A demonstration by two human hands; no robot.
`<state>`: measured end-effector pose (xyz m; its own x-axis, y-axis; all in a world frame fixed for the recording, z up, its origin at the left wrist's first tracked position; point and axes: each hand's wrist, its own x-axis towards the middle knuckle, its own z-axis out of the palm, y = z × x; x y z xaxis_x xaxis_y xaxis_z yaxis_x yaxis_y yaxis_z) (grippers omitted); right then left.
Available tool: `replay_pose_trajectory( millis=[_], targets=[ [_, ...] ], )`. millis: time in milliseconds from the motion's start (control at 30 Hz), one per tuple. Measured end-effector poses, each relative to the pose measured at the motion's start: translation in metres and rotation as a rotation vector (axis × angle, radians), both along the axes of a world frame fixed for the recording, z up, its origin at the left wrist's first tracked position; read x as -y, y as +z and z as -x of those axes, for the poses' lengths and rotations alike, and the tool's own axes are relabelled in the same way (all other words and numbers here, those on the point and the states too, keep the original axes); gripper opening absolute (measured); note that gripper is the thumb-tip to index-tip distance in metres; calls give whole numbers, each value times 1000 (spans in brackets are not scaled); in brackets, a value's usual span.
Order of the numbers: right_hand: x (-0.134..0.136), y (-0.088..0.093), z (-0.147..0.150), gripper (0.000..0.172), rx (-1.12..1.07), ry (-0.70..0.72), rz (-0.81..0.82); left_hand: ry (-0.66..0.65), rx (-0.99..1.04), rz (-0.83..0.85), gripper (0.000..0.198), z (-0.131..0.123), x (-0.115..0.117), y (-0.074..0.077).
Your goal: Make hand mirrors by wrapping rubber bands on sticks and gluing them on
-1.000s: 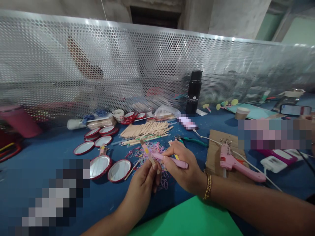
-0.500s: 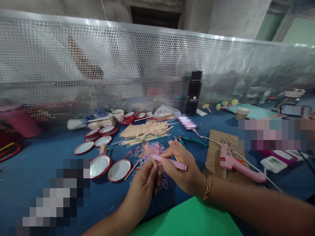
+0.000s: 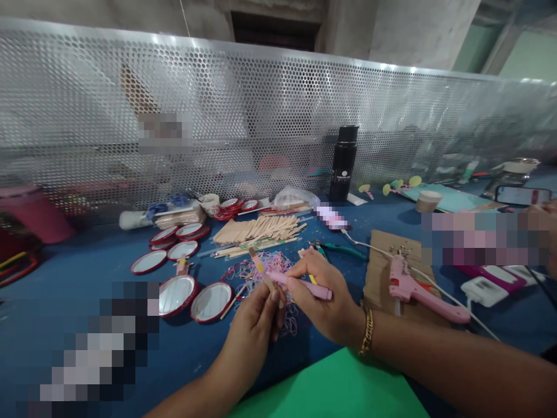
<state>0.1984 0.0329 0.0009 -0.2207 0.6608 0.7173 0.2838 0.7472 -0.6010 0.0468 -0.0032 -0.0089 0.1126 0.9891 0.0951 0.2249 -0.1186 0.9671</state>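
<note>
The stick (image 3: 260, 267) slanted up from the left hand (image 3: 255, 325), whose fingers pinched its lower part above tangled cords (image 3: 290, 325) on the counter (image 3: 187, 351). The right hand (image 3: 333, 313) gripped a marker (image 3: 319, 291) in its fingers, tip at the stick; mirrors (image 3: 212, 302) lay left, a glue gun (image 3: 429, 298) right on cardboard (image 3: 378, 278).

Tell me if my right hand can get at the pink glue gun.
Likely yes: the glue gun lies nearby with nothing seeming to cover it, though your right hand holds a pink marker.
</note>
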Motion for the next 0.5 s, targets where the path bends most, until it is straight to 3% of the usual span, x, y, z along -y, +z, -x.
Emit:
replay_pose_trajectory(
  millis=[500],
  targets=[
    [0, 3, -1, 10, -19, -40, 4, -9, 30, 15, 32, -1, -1, 0]
  ],
)
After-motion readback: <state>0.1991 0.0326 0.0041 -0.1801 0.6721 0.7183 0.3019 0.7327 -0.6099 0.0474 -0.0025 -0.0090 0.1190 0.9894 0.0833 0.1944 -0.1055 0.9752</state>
